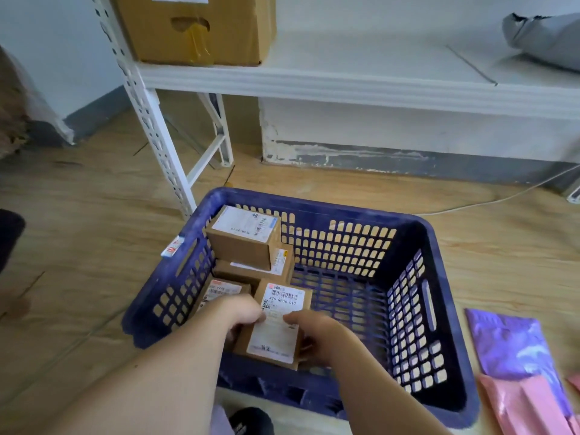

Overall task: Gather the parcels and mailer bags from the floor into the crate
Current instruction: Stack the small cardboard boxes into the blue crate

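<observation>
Fingers (257,314) of the left hand (239,313) and right hand (314,331) grip the labelled parcel (276,335), long axis 12-to-6 o'clock, inside the crate (314,209) at 7 o'clock. At 3 o'clock on the floor lie the mailer bags (508,343), nearest the right hand.

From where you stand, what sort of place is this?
Probably a small parcel storeroom or mail-sorting room. A white metal shelf holds a big cardboard box. A blue crate has labelled parcels stacked in it. Mailer bags lie on the wooden floor.
</observation>
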`<state>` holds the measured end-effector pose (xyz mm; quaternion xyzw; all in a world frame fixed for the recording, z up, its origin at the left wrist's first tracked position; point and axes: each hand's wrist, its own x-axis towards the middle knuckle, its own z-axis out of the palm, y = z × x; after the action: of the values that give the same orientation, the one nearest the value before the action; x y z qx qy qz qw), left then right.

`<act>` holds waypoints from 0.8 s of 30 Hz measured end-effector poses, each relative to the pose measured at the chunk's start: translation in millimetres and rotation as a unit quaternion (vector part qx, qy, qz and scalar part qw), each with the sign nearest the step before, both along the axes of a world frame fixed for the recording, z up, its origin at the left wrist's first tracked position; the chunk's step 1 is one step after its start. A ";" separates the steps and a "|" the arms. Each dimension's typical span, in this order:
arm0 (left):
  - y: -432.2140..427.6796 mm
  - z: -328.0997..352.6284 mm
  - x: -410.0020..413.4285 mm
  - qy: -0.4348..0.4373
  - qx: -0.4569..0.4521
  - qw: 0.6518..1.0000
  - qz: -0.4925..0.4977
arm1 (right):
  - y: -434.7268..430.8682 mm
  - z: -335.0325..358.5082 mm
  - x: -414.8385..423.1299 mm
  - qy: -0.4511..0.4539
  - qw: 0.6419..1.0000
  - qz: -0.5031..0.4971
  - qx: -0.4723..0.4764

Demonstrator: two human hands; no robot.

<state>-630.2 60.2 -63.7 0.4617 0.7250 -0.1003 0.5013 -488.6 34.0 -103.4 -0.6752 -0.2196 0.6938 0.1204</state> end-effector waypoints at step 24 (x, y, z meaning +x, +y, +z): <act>24.7 -76.5 -20.0 0.172 0.156 0.962 -0.144 | 36.9 -52.5 -26.1 -0.035 0.993 0.116 -0.014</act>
<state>-650.2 84.9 -140.2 0.6093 0.7330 -0.1345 0.2709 -514.8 70.9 -156.0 -0.6707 -0.2907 0.6820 0.0222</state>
